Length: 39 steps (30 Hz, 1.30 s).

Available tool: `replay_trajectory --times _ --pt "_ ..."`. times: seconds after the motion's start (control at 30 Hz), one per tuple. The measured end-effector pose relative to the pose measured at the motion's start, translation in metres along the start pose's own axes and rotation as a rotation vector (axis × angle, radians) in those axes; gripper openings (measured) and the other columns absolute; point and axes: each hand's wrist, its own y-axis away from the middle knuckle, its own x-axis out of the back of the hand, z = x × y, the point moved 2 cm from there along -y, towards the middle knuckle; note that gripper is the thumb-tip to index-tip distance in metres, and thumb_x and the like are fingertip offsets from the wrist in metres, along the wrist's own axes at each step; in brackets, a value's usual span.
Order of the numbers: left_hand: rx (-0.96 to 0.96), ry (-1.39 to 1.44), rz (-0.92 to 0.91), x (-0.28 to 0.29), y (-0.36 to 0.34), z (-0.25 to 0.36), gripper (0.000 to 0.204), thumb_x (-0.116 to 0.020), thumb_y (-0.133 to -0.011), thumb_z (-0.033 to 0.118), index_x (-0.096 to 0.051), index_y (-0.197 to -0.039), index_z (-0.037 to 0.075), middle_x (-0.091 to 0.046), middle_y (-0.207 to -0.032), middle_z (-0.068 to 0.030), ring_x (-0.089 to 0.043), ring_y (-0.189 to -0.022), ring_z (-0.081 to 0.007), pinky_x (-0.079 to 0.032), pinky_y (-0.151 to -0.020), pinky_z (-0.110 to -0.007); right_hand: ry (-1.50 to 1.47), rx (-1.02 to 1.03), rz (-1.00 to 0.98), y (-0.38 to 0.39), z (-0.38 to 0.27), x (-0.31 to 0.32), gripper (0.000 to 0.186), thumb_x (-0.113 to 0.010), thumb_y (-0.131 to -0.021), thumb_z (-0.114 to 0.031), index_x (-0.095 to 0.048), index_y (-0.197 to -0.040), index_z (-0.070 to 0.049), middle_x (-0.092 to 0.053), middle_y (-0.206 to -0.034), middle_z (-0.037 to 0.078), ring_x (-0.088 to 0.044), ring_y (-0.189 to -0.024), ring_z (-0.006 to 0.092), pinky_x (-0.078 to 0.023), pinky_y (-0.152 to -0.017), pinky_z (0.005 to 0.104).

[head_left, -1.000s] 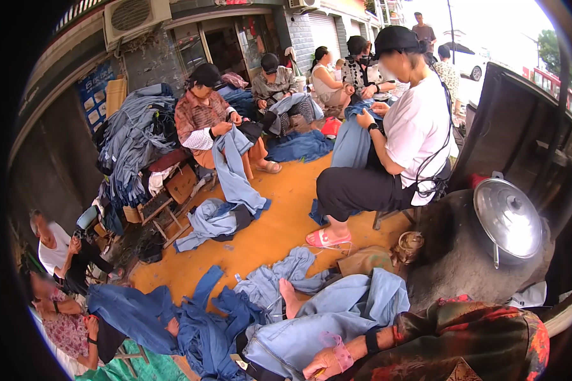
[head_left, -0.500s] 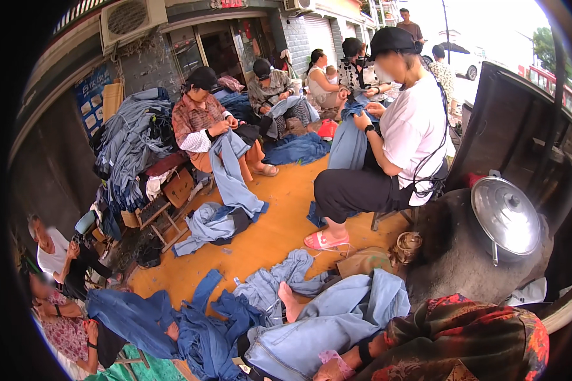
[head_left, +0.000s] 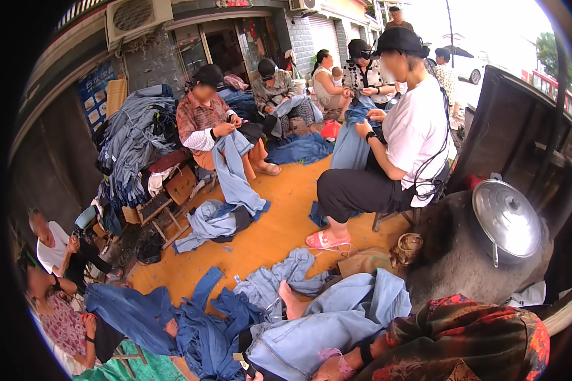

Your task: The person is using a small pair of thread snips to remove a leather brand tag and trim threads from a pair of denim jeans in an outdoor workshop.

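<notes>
1. The light blue jeans point(head_left: 299, 343) lie spread across the bottom of the view, beside a bare foot point(head_left: 292, 302).
2. The right hand point(head_left: 328, 370), with a pink band point(head_left: 344, 364) at the wrist, is at the near side of these jeans; its fingers are cut off, so I cannot tell whether they grip cloth.
3. Only a bit of the left hand point(head_left: 255, 376) shows, near a pale tag point(head_left: 239, 357); I cannot tell its grip either.
4. Dark blue cloth point(head_left: 206, 336) lies just left of the jeans.
</notes>
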Motion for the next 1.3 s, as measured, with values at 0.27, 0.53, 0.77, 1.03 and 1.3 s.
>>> replay_trajectory --times 0.27,0.53,0.77,1.03,1.3 --pt "-0.22 -0.016 0.032 0.0 -0.019 0.017 0.036 -0.051 -0.089 0.028 -0.047 -0.116 0.005 -0.054 -0.118 -0.0141 -0.053 -0.106 -0.0286 -0.046 -0.087 -0.042 0.041 -0.051 -0.052 -0.005 -0.007 -0.001 0.024 -0.059 -0.077 -0.024 -0.056 -0.095 -0.009 -0.06 -0.083 0.015 -0.059 -0.08 0.0291 -0.045 -0.068 0.039" --pt "-0.182 -0.014 0.138 -0.013 -0.011 0.012 0.03 -0.055 -0.086 0.024 -0.054 -0.106 0.002 -0.06 -0.089 -0.015 -0.058 -0.078 -0.0293 -0.048 -0.068 -0.039 0.006 -0.041 -0.026 -0.003 -0.001 0.0 0.023 -0.059 -0.076 -0.023 -0.056 -0.093 -0.008 -0.06 -0.082 0.015 -0.059 -0.078 0.0285 -0.044 -0.067 0.0385" --pt "-0.853 -1.056 -0.069 0.047 -0.041 -0.005 0.032 -0.059 -0.08 0.016 -0.056 -0.105 -0.003 -0.059 -0.079 -0.0163 -0.055 -0.062 -0.0303 -0.047 -0.057 -0.038 -0.013 -0.05 0.044 0.001 -0.001 0.002 0.021 -0.059 -0.076 -0.022 -0.056 -0.091 -0.007 -0.059 -0.081 0.014 -0.059 -0.077 0.028 -0.043 -0.067 0.038" --pt "-0.722 -1.015 0.001 0.021 -0.019 -0.003 0.036 -0.06 -0.077 0.013 -0.058 -0.11 0.0 -0.06 -0.087 -0.0195 -0.058 -0.07 -0.033 -0.049 -0.063 -0.039 0.014 -0.027 0.087 -0.003 -0.007 -0.001 0.02 -0.058 -0.075 -0.021 -0.056 -0.089 -0.007 -0.059 -0.079 0.014 -0.058 -0.076 0.0274 -0.043 -0.066 0.0375" --pt "-0.544 -0.912 0.097 -0.041 0.018 0.005 0.034 -0.06 -0.077 0.014 -0.059 -0.108 0.0 -0.06 -0.086 -0.0196 -0.058 -0.07 -0.033 -0.049 -0.063 -0.039 0.026 -0.003 0.108 0.004 -0.01 0.001 0.018 -0.058 -0.075 -0.02 -0.055 -0.086 -0.006 -0.059 -0.078 0.013 -0.058 -0.074 0.0268 -0.042 -0.065 0.037"
